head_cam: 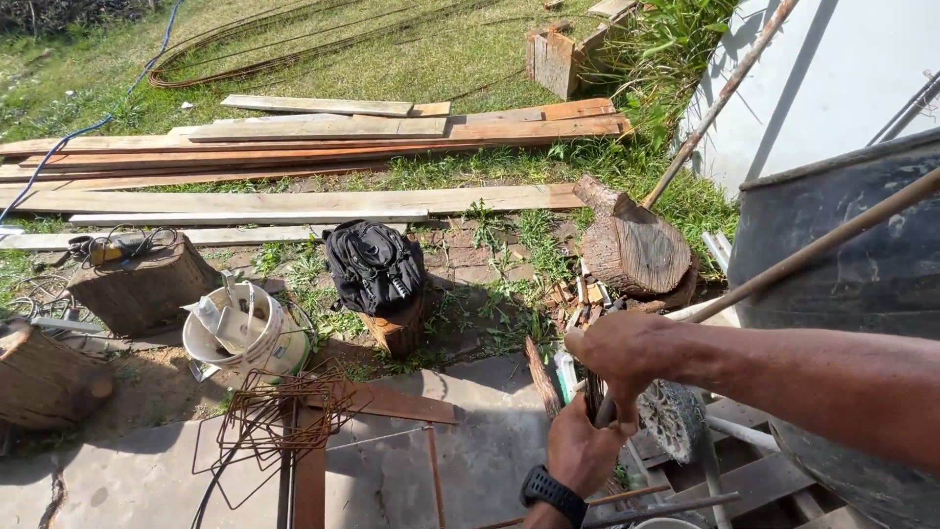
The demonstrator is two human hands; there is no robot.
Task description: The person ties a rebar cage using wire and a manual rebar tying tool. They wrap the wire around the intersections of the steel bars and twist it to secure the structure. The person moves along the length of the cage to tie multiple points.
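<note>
at the left, a tangle of rusty bent wire stirrups [279, 411] lies finished on the grey concrete slab [127, 480], below a white plastic bucket [245, 338] of tools and a black backpack [374, 266] on a stump — so some bending looks done, more likely remains. the left hand [580, 453] is clenched low on a thin rusty steel rod [774, 269]; the right hand [622, 351] grasps it just above. the rod slants up rightwards past a dark metal drum [862, 284], straight and unbent.
</note>
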